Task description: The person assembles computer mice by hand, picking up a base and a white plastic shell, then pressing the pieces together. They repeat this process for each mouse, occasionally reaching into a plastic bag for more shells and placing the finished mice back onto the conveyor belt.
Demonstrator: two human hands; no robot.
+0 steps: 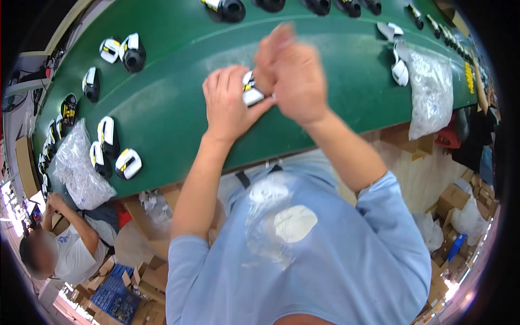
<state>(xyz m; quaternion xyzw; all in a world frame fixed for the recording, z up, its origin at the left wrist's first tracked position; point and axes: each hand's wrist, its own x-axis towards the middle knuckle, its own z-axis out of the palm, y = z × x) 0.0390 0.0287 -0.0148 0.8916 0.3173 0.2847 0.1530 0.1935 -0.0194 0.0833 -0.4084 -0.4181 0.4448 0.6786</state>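
Observation:
My left hand is closed round a small white and black plastic housing with yellow marks, pressing it against the green table. Its thumb reaches along the near side of the part. Right beside and partly over the housing is my right hand, raised, bent and smeared by motion. Its fingers are too blurred to show whether they hold anything. Part of the housing is hidden behind both hands.
Several similar housings stand along the table's left and far sides. Clear plastic bags lie at the left and right, the right one beside loose white shells. A co-worker sits at the lower left. Cardboard boxes fill the floor.

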